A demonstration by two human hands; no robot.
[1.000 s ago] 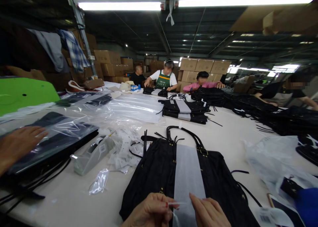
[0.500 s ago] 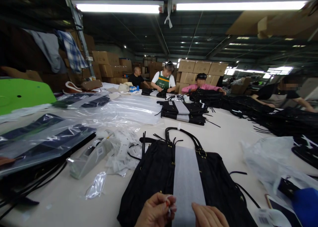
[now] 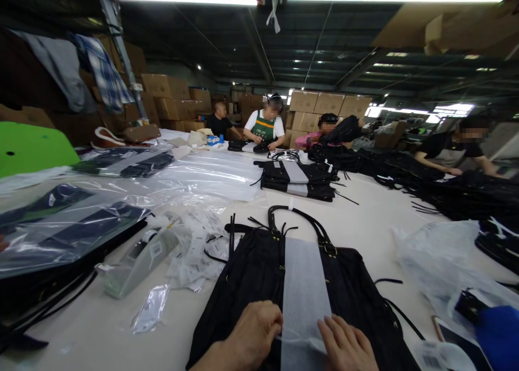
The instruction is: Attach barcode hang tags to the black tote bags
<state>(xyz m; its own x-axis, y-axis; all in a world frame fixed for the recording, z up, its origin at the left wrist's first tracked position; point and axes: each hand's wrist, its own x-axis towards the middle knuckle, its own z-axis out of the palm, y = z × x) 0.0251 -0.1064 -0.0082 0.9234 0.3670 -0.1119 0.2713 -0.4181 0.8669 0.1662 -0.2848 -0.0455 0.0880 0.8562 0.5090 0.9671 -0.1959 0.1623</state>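
The black bag [image 3: 352, 284] lies flat on the worktop [image 3: 365, 214], directly in front of the person, its handles [image 3: 305, 211] pointing away. Work on this piece is judged part complete: the white band [image 3: 305, 284] is in place down the middle of the bag, and a white wrap [image 3: 291, 204] sits on the handle top. Outstanding, as far as visible: a thin pale strip [image 3: 314, 341] lies across the band and does not look fully smoothed down, and the bag has no clear cover, unlike the sleeved bag [image 3: 89, 225] at left. A stack of banded bags [image 3: 271, 172] lies beyond, also uncovered. The left hand [image 3: 255, 328] is at the band's left edge, its grip curled in with knuckles up; whether it has hold of the strip's end cannot be told. The right hand [image 3: 347, 341] rests at the band's right edge, fingers extended, grasping nothing visible. Compared with half a second ago, the left hand has turned from a raised pinch to a knuckles-up position low over the bag; the right hand and bag remain nearly in place. Across the worktop, a co-worker in pink [image 3: 308, 139] now has a dark bag [image 3: 343, 128] raised in front.
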